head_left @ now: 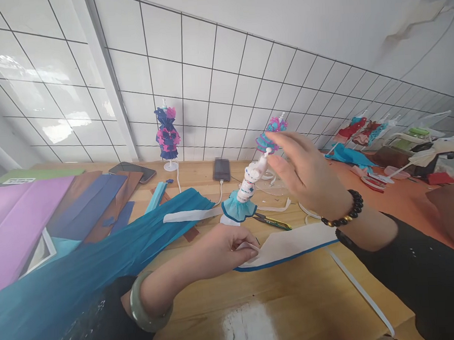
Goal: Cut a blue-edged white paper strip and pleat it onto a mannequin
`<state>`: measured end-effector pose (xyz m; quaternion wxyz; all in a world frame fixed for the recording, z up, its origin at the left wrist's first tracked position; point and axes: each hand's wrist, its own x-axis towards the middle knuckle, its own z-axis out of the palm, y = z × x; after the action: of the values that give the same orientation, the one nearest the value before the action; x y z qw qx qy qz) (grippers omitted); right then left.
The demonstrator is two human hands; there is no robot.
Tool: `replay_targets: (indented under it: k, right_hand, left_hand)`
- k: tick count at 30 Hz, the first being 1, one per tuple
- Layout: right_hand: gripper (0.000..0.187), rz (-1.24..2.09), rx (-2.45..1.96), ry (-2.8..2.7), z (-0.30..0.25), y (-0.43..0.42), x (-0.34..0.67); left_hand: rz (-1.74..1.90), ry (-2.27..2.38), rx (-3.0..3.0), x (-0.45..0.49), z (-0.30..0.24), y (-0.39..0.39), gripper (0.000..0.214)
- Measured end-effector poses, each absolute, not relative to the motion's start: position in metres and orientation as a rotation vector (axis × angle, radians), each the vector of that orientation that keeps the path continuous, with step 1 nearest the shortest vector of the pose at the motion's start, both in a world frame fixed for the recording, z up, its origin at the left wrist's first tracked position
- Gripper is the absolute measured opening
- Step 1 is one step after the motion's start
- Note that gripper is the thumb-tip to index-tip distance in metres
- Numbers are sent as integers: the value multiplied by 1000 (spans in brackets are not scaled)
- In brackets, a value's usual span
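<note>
My right hand (301,168) is raised above the wooden table (303,308), its fingertips closed on the top of a small white doll mannequin (249,181) that wears a teal ruffled skirt (238,209) and leans to the right. My left hand (221,249) rests on the table with thumb and fingers pinched on the edge of a white paper piece with a blue border (292,245). Scissors with yellow-green handles (272,222) lie just behind that piece. Teal crepe paper (102,263) spreads across my left forearm.
Purple, navy and brown paper sheets (42,210) lie at the left. A dressed mannequin in navy and pink (168,135) stands by the tiled wall. A phone (133,171) and a charging power bank (221,169) lie at the back. More small dresses and clutter (381,136) fill the right.
</note>
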<state>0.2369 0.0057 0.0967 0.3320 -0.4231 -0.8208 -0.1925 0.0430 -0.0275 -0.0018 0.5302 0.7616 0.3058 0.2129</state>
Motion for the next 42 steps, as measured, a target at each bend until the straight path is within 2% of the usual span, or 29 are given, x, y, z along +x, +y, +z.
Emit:
replay_targets:
  k: [3, 6, 9, 13, 17, 24, 27, 33, 38, 42]
  right_hand:
    - [33, -517, -988, -2036, 89, -19, 238]
    - [31, -379, -882, -2170, 69, -46, 237]
    - [31, -46, -1015, -2253, 44, -62, 233]
    - [31, 557, -1296, -2179, 26, -61, 230]
    - [24, 845, -1393, -2073, 27, -51, 234]
    - [28, 1013, -1311, -2199, 40, -29, 253]
    - [30, 1037, -1261, -2276, 50, -20, 260]
    - [31, 1079, -1192, -2281, 62, -11, 266]
    - [30, 1071, -1117, -2318, 58, -4, 276]
    - [26, 1104, -1090, -2243, 54, 5, 287]
  left_hand:
    - [519, 776, 1797, 40, 6, -27, 14]
    - [585, 766, 1784, 38, 8, -26, 15]
    - [689, 685, 1717, 38, 6, -25, 15]
    - [811, 720, 1740, 39, 7, -25, 18]
    - [868, 806, 1814, 38, 10, -23, 15]
    - [1055, 932, 1761, 37, 5, -17, 17]
    - [1197, 1144, 1705, 43, 1, -9, 33]
    - [1135, 1259, 1887, 72, -2, 8, 64]
    - [1176, 1339, 1870, 92, 0, 17, 50]
    - [1216, 1231, 1762, 93, -2, 23, 44]
